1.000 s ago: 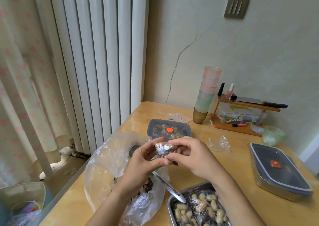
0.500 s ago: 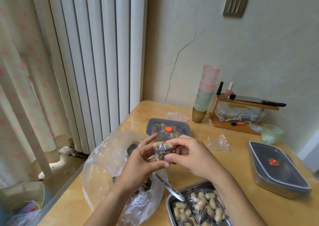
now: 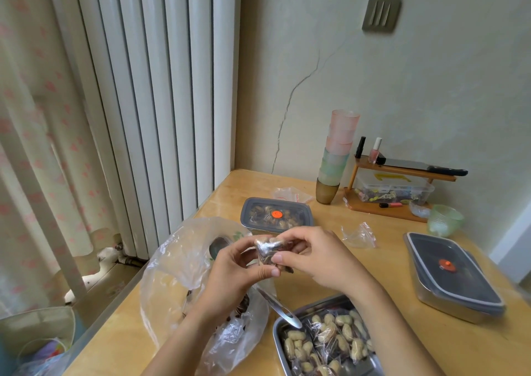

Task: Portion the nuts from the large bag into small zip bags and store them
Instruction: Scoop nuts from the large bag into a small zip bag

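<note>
Both hands are up over the counter working on one small zip bag of dark nuts. The left hand has it pinched from the left side, thumb pressed near the bottom; the right hand pinches it from the right, fingers curled over the top edge. So both grips are clenched on that same bag, held in the air, not touching the counter. Can't really tell if the zip is closed, it's too shiny and small.

Right under the left hand is the big bag, open and crumpled, with dark nuts inside. A spoon pokes out of it toward the tray, which holds filled bags of peanuts. Behind the hands sits a lidded box with bagged nuts, and another lidded box is off to the right. An empty zip bag lies between them.
</note>
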A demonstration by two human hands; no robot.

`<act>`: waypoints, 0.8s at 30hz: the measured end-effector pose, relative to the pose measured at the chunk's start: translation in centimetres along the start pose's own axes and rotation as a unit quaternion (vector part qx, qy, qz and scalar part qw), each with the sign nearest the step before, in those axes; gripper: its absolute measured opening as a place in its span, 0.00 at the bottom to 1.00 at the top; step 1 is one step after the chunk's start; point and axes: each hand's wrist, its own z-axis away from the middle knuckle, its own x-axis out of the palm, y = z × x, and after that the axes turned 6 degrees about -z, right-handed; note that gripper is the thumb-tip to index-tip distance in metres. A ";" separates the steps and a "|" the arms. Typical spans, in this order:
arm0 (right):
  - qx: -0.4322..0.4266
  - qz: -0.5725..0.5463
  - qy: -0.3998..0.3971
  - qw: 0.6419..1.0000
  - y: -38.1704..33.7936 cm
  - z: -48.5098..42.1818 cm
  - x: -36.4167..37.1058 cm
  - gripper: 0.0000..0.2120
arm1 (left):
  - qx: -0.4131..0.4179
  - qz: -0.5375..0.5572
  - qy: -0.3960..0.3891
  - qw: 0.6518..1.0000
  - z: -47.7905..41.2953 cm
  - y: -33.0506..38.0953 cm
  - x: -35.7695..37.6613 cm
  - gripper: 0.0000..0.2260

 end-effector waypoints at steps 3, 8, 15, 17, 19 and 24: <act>0.011 -0.034 0.018 0.999 -0.6 0.3 0.2 0.08 | 0.009 0.008 0.009 1.000 0.0 0.8 0.5 0.21; 0.018 -0.001 0.017 1.000 -1.7 1.7 0.4 0.10 | 0.016 -0.013 0.018 1.000 0.5 2.2 1.5 0.18; 0.098 -0.037 -0.023 0.994 -2.1 5.2 -1.8 0.11 | -0.028 -0.199 -0.075 0.977 2.1 3.9 3.1 0.13; 0.122 -0.028 -0.052 0.991 -2.2 6.9 -3.0 0.12 | -0.007 -0.361 -0.086 0.928 2.8 4.7 4.1 0.17; 0.156 0.020 -0.094 0.983 -1.8 8.3 -3.9 0.15 | 0.006 -0.499 -0.120 0.858 3.6 4.9 5.4 0.25; 0.235 0.133 -0.176 0.947 -1.4 11.1 -5.3 0.16 | 0.009 -0.608 -0.225 0.761 5.6 4.5 8.2 0.31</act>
